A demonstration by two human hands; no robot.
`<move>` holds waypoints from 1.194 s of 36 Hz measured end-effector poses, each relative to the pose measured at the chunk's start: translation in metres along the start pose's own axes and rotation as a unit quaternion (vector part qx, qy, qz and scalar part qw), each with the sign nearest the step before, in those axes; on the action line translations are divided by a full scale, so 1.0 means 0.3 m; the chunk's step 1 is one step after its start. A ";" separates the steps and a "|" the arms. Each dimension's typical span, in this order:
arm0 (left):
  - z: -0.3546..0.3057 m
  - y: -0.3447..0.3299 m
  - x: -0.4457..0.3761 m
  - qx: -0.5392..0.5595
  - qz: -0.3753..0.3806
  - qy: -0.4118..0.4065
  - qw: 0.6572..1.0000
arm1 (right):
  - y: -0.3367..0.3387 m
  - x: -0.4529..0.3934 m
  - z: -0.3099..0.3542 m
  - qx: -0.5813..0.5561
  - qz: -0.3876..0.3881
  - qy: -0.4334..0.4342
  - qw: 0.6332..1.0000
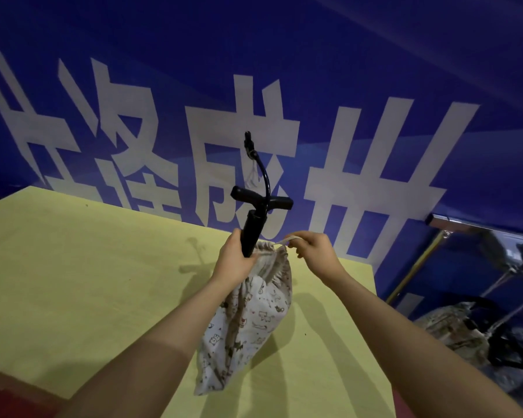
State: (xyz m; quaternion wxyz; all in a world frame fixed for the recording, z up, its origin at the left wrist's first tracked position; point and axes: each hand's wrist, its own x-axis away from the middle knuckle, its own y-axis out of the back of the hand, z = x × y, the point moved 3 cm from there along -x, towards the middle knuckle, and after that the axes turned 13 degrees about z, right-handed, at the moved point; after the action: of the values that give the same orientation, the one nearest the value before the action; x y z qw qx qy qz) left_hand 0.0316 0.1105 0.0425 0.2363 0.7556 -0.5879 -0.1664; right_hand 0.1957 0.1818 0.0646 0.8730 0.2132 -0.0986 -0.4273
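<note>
A black hand pump (252, 233) with a T-handle and a curved hose stands upright, its lower part inside a patterned white drawstring bag (248, 321) on the yellow table (73, 282). My left hand (234, 260) grips the pump's barrel together with the gathered mouth of the bag. My right hand (311, 247) pinches the bag's pale drawstring (284, 241), pulled out to the right of the puckered opening. The pump's base is hidden in the bag.
A blue wall banner (284, 86) with large white characters rises behind the table. To the right, beyond the table's edge, metal stands (501, 285) and dark gear with a camouflage bag (453, 327) lie on the floor.
</note>
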 end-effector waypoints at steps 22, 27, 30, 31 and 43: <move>-0.007 -0.062 0.014 -0.024 -0.024 0.009 0.999 | 0.025 -0.068 0.019 -0.104 -0.063 -0.032 0.992; -0.099 -0.001 0.025 -0.032 -0.159 -0.057 0.985 | 0.011 -0.064 0.015 -0.103 -0.076 -0.031 0.991; -0.153 0.029 0.011 -0.218 -0.170 -0.123 0.953 | 0.006 -0.062 0.036 -0.109 -0.060 -0.021 0.992; -0.167 0.032 0.001 -0.281 -0.142 -0.130 0.940 | 0.006 -0.060 0.046 -0.112 -0.052 -0.015 0.992; -0.210 0.095 -0.028 -0.376 0.015 -0.153 0.914 | 0.062 -0.059 0.123 -0.104 -0.100 -0.048 0.988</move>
State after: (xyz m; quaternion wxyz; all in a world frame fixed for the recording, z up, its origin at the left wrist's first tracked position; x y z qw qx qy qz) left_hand 0.0398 0.1232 0.1106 0.4127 0.5669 -0.5224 -0.4853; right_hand 0.1848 0.1954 0.1061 0.8377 0.1090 -0.0740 -0.5300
